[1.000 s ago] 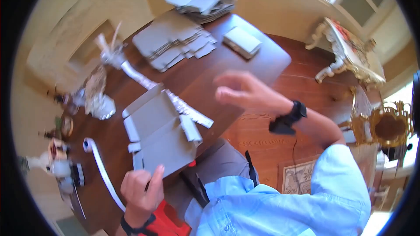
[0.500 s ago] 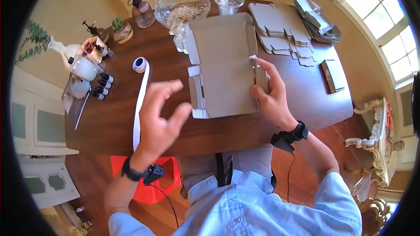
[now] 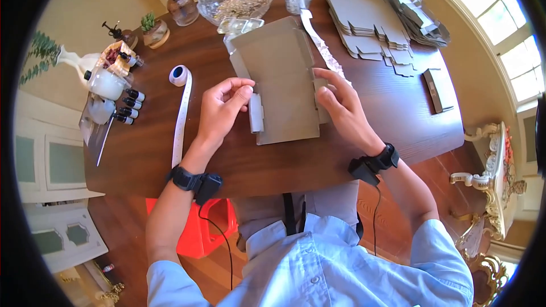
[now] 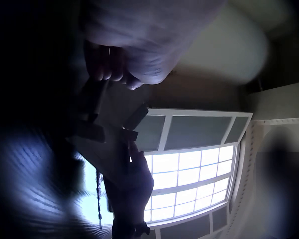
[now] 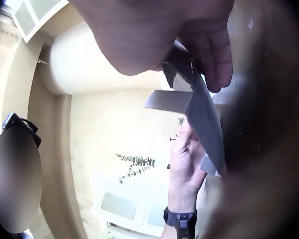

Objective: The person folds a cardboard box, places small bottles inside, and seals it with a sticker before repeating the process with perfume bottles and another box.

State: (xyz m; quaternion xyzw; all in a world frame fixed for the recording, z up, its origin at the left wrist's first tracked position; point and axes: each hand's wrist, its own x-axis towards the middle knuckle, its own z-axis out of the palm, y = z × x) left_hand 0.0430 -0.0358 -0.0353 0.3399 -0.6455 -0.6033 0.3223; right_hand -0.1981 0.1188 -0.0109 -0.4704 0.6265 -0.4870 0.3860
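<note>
Two-handed now over the brown wooden worktop [image 3: 267,167], held an unfolded grey cardboard box [image 3: 284,91] raised, tilted a little with its top toward the left. Brought the left hand [image 3: 223,108] in to the left edge, thumb and fingertips meeting in a pinch there, after holding it spread and apart half a second before. Kept the right hand [image 3: 347,111] on the opposite edge, loosely curled, thumb and fingers astride the border by the right flap [image 3: 322,108]. So gained a hold on both sides, likely steadier than one hand alone, with the left flap [image 3: 257,113] just below the pinch. Had a red stool [image 3: 196,243] below the near edge. Had a stack of flattened cardboard boxes [image 3: 361,17] well apart at back right, beside a looser pile [image 3: 418,23]. Saw a glass bowl [image 3: 206,8] farther back, then a clear tub [image 3: 293,4]. Found the nearest hindrance in clear glass containers [image 3: 232,27] right behind the box's upper left, too overlapped to tell touching or apart. Also had a crinkled white strip [image 3: 323,50] beyond the right edge.
</note>
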